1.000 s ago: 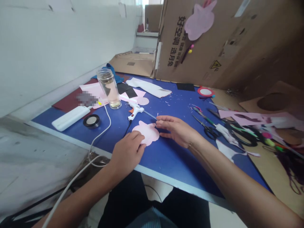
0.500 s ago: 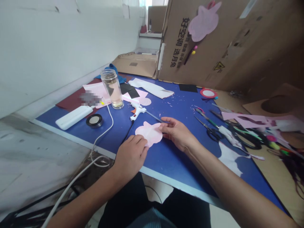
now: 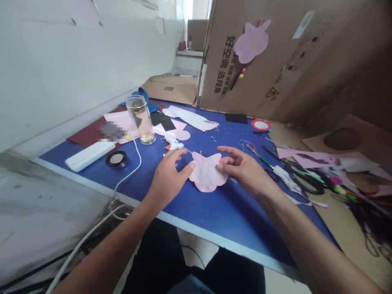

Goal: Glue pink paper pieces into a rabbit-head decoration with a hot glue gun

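A pale pink scalloped cutout (image 3: 206, 174) with two pointed tips at its top is held up just over the blue table, and whether it is paper or thin felt I cannot tell. At its left edge my left hand (image 3: 169, 176) grips it, the thumb on the front. My right hand (image 3: 243, 168) pinches the right edge between thumb and fingers, with the index finger stretched out above. Just beyond my left fingers lies a white glue gun (image 3: 173, 143), partly hidden, its glue stick pointing towards the cutout.
A glass jar of liquid (image 3: 141, 120), a white power bank (image 3: 90, 156) and a black round tin (image 3: 116, 159) stand at left. Scissors (image 3: 306, 179) and pink scraps (image 3: 324, 158) lie at right. Behind rises a cardboard panel (image 3: 284, 53) with a similar pink cutout (image 3: 251, 43) on it.
The pink cutout has turned so its two points face away from me, and has shifted right. My left hand has moved from its lower edge to its left edge. The view has shifted slightly.
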Available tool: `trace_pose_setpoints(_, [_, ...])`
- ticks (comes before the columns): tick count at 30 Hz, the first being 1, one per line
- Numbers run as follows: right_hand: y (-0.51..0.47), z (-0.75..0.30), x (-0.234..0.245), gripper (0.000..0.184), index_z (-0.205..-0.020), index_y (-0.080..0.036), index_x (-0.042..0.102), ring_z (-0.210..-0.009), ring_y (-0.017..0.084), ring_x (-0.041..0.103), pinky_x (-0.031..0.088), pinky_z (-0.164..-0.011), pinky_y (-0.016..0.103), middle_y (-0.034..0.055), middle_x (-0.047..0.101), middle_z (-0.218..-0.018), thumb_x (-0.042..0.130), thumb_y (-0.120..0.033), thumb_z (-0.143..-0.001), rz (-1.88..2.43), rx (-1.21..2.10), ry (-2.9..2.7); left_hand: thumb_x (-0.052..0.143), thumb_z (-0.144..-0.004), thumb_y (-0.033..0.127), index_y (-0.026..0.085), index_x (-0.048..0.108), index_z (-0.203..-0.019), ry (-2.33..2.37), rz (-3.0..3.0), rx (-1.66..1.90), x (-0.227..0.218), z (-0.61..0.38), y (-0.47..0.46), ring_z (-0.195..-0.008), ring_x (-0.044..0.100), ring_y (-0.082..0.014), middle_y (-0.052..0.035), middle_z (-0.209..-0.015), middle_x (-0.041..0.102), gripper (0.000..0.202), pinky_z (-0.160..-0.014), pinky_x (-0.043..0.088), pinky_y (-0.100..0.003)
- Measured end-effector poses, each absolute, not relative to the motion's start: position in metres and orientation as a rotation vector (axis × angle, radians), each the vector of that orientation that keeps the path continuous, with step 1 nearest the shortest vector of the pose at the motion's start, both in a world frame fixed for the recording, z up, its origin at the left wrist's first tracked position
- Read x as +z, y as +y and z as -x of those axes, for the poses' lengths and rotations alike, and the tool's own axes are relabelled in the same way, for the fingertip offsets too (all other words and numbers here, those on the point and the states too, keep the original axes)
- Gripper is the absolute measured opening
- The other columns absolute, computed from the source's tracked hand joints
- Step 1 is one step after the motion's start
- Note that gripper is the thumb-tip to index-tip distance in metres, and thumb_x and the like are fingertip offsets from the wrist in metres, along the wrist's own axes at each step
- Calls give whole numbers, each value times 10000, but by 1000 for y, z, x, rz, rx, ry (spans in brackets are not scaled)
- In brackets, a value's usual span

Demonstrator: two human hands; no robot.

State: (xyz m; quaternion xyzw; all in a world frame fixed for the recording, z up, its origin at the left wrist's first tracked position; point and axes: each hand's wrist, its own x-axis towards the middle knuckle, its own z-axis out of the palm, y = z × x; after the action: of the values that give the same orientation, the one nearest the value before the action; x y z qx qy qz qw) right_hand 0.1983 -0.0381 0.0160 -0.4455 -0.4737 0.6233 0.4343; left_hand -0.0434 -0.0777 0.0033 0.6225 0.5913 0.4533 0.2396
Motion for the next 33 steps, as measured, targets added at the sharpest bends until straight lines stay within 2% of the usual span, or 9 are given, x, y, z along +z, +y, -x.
trace_pose_setpoints(4, [-31,-223,34,817,-1334,-220,687,-620,131,641,506,-611,286,-57,767,-771,1054,-288,-607,1086,1517,-1179,839,-891,453,201,794,-1067,1271,-1301,1174,13,21,-43,-922,730,-234,-84,-1042,806,310,-847,568,-382])
trace_pose_setpoints(7, [-25,-237,38,809,-1334,-226,700,-640,128,647,507,-622,280,-54,775,-793,1061,-283,-612,1045,1482,-1151,870,-856,535,199,743,-795,1146,-1237,1137,17,2,-28,-691,595,-156,-14,-757,697,364,-691,464,-318])
trace_pose_setpoints(9, [-21,-244,38,799,-1320,-229,718,-643,132,649,500,-617,282,-52,773,-793,1065,-283,-603,1020,1468,-1130,899,-823,531,197,691,-694,1112,-1227,1133,21,-10,-22,-645,549,-135,6,-682,644,414,-647,411,-300])
trace_pose_setpoints(14, [-14,-256,33,754,-1274,-239,763,-645,136,640,485,-624,289,-45,772,-793,1071,-266,-586,981,1444,-1061,946,-752,375,172,829,-866,998,-1154,1110,31,-36,-7,-738,679,-174,-57,-862,797,260,-698,504,-315])
trace_pose_setpoints(17, [-11,-261,27,744,-1248,-243,779,-704,153,672,507,-675,301,-29,790,-833,1082,-278,-570,978,1440,-979,966,-714,371,162,829,-838,973,-1191,1107,30,-46,1,-727,690,-180,-65,-836,798,279,-666,504,-308])
trace_pose_setpoints(24, [-4,-264,14,740,-1228,-250,792,-679,151,655,499,-673,303,-35,775,-816,1097,-330,-558,960,1405,-913,1046,-565,620,160,785,-750,928,-1172,1110,17,-65,12,-640,627,-159,-46,-728,746,561,-605,455,-289])
trace_pose_setpoints(28, [-2,-267,10,734,-1225,-252,784,-718,167,685,532,-704,314,-25,776,-830,1090,-337,-563,977,1370,-913,898,-683,846,146,802,-819,888,-1163,1105,10,-68,15,-708,669,-196,-103,-799,780,720,-648,476,-311])
trace_pose_setpoints(30, [-1,-268,9,737,-1237,-256,775,-713,162,681,531,-694,307,-32,764,-819,1085,-348,-575,988,1353,-928,851,-726,874,151,800,-849,908,-1175,1137,5,-68,16,-721,664,-198,-104,-814,779,736,-656,472,-312])
trace_pose_setpoints(33, [0,-268,6,734,-1244,-257,772,-655,143,632,496,-630,291,-49,733,-783,1078,-367,-586,1007,1314,-953,858,-745,845,175,729,-757,953,-1226,1162,-2,-67,17,-659,581,-157,-49,-733,709,683,-612,398,-289])
